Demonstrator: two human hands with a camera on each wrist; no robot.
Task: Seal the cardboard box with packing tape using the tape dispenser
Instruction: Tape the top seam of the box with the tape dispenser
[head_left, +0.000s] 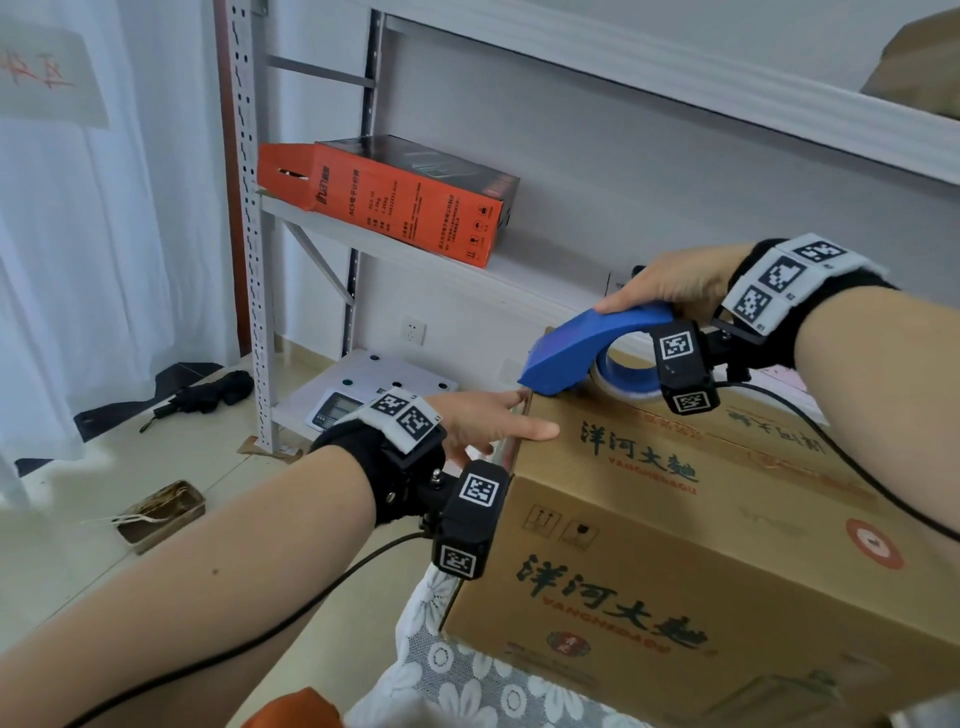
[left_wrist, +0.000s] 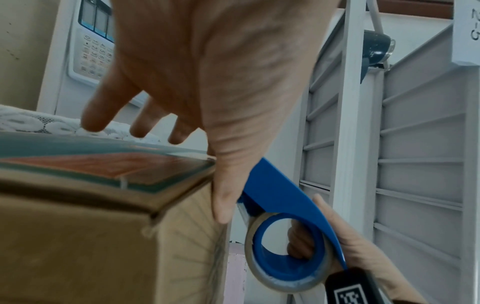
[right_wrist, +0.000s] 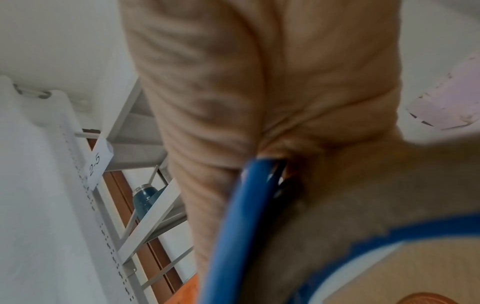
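Mid taping: right hand (head_left: 670, 283) wrapped round blue tape dispenser (head_left: 582, 351) at far top edge of cardboard box (head_left: 675, 525) on surface, left hand (head_left: 483, 423) flat-fingered pinning the corner; next probably cut the tape, press end down.

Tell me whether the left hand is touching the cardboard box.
Touching. In the head view the left hand lies with straight fingers over the top edge of the cardboard box; the left wrist view shows its thumb pressed flat against the box's side.
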